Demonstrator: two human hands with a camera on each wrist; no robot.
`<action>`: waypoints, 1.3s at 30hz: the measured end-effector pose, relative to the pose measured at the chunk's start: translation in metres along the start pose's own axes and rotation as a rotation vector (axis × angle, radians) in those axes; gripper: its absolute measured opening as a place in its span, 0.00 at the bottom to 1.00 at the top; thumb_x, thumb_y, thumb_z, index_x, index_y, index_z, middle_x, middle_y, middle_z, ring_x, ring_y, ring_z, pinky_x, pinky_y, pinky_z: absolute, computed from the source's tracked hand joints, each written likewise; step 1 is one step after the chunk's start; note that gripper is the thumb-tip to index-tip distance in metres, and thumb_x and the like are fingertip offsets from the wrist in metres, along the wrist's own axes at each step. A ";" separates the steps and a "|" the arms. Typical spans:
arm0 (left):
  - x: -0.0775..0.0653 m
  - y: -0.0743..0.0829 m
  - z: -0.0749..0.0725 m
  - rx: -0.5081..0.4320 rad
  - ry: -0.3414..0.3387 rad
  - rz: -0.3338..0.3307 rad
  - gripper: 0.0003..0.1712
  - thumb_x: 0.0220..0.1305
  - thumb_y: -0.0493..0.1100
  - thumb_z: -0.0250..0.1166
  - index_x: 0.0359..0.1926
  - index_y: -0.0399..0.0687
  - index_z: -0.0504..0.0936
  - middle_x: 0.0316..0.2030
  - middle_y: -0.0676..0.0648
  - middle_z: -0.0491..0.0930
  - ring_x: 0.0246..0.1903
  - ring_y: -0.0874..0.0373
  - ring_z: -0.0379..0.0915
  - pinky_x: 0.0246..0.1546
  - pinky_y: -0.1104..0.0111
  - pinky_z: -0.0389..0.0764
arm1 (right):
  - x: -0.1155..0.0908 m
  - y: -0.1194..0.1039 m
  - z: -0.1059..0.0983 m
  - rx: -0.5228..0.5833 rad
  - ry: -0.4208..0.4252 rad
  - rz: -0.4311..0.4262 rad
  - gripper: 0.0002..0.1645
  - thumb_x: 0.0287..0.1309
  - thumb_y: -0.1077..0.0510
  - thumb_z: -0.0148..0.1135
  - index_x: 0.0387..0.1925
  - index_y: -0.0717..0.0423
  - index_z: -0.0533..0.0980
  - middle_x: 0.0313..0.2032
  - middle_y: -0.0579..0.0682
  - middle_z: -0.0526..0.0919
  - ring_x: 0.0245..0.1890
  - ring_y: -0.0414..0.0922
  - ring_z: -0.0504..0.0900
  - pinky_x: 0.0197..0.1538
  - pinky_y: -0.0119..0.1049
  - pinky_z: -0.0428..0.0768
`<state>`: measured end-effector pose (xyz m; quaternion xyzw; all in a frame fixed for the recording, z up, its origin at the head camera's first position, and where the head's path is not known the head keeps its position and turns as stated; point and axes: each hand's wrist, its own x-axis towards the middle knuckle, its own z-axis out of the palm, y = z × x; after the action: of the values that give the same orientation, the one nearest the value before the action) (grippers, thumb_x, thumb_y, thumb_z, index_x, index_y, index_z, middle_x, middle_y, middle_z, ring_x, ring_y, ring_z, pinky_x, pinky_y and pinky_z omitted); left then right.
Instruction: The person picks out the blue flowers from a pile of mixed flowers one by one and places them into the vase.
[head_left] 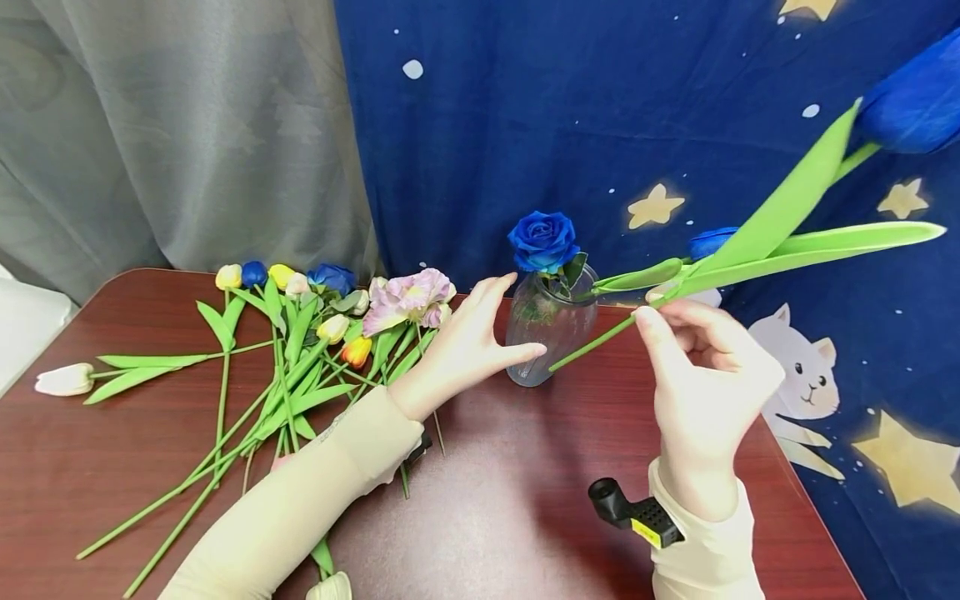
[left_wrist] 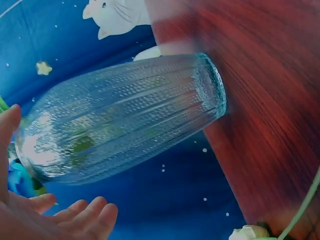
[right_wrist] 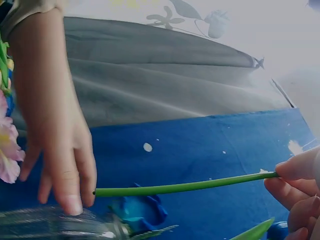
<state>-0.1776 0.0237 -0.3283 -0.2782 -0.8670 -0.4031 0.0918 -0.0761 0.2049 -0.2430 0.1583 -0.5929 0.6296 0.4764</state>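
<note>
My right hand [head_left: 705,367] pinches the green stem of an artificial blue tulip [head_left: 911,100] between thumb and fingers. Its bloom reaches the top right of the head view, and the bare stem end points down-left, overlapping the vase's side. The clear ribbed glass vase [head_left: 536,362] stands upright on the table, holding a blue rose [head_left: 543,240]. My left hand [head_left: 480,342] reaches beside the vase with thumb and fingers spread, nothing gripped. In the left wrist view, the vase's neck lies between thumb and fingers. Another blue bloom [head_left: 708,242] shows partly behind the held tulip's leaves.
Artificial flowers lie heaped on the table's left, with white tulips [head_left: 63,380], a pink-purple ruffled flower [head_left: 412,298] and an orange tulip [head_left: 356,352]. The brown wooden table [head_left: 495,508] ends before a blue starry curtain [head_left: 450,125] and a grey one [head_left: 225,125].
</note>
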 end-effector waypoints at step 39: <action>0.016 -0.005 0.018 -0.064 -0.011 -0.018 0.54 0.49 0.58 0.74 0.71 0.44 0.57 0.66 0.42 0.63 0.64 0.50 0.62 0.61 0.58 0.65 | 0.024 0.030 0.022 -0.409 0.033 -0.192 0.04 0.48 0.66 0.72 0.27 0.65 0.84 0.14 0.51 0.76 0.11 0.34 0.63 0.19 0.24 0.59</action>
<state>-0.1925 0.0409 -0.3368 -0.2753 -0.8567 -0.4298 0.0742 -0.1199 0.1993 -0.2375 0.1038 -0.6827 0.4505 0.5658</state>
